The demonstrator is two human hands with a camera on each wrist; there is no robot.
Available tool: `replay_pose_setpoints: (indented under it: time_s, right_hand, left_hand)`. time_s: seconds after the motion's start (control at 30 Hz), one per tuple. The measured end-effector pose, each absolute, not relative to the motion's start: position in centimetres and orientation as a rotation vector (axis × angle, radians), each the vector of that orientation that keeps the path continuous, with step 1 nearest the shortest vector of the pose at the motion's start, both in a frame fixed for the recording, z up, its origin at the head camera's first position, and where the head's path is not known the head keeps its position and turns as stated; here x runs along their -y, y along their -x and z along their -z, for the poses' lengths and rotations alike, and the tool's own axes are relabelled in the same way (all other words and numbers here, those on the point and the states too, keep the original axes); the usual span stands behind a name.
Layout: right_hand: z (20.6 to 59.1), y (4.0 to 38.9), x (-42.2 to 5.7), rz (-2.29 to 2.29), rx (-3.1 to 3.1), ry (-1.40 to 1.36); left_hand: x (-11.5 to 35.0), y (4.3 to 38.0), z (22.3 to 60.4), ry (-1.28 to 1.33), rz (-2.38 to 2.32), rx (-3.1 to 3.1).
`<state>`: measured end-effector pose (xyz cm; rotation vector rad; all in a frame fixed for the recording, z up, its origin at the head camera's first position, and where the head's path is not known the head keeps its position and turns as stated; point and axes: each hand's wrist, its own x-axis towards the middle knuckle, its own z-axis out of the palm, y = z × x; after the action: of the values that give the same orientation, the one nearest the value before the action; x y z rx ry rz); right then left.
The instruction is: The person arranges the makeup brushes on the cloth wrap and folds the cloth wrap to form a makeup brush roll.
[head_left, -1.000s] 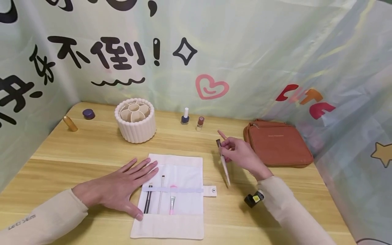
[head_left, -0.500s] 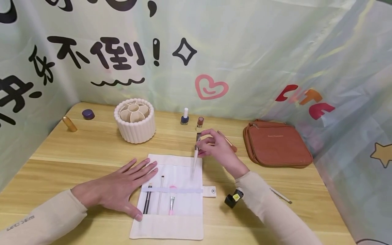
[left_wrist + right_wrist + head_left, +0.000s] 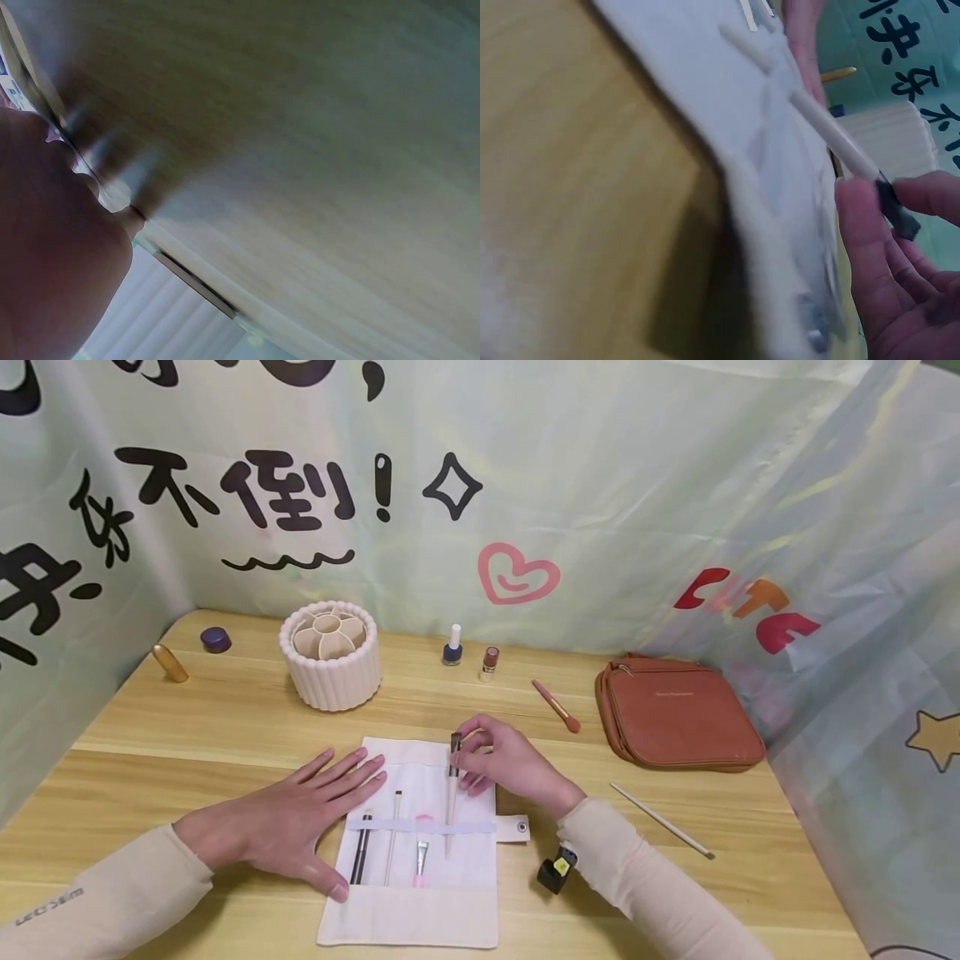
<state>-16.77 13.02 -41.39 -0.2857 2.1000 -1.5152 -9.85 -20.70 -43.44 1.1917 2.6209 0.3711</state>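
My right hand [image 3: 510, 764] pinches a makeup brush [image 3: 452, 789] near its dark bristle end, between thumb and fingers. The brush's pale handle [image 3: 836, 139] points down across a white fabric brush roll [image 3: 420, 917]. In the right wrist view the handle passes beneath the roll's sheer band [image 3: 776, 112], its end showing on the far side. Under that band lie a black brush [image 3: 362, 852], a thin pale brush [image 3: 393, 839] and a pink brush [image 3: 421, 860]. My left hand [image 3: 288, 827] rests with fingers spread on the roll's left edge.
Right of the roll lie a pink-handled brush [image 3: 557, 706] and a thin pale stick [image 3: 662, 820], near a brown zipped case [image 3: 682, 710]. Behind stand a ribbed white organizer [image 3: 332, 672], a nail polish bottle [image 3: 453, 652], a small capped tube [image 3: 489, 664], a gold tube [image 3: 171, 664] and a purple jar [image 3: 216, 640].
My right hand has carried the makeup brush left from the bare table onto the brush roll, its handle now under the band. The left hand has stayed in place.
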Motion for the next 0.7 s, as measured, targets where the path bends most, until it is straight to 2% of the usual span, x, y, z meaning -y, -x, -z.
replay_pose_setpoints:
  time_s: [0.7]
  right_hand:
    - [42.1, 14.8, -13.3, 1.024, -2.481, 0.571]
  left_hand:
    - [20.7, 9.8, 43.5, -1.211, -0.354, -2.630]
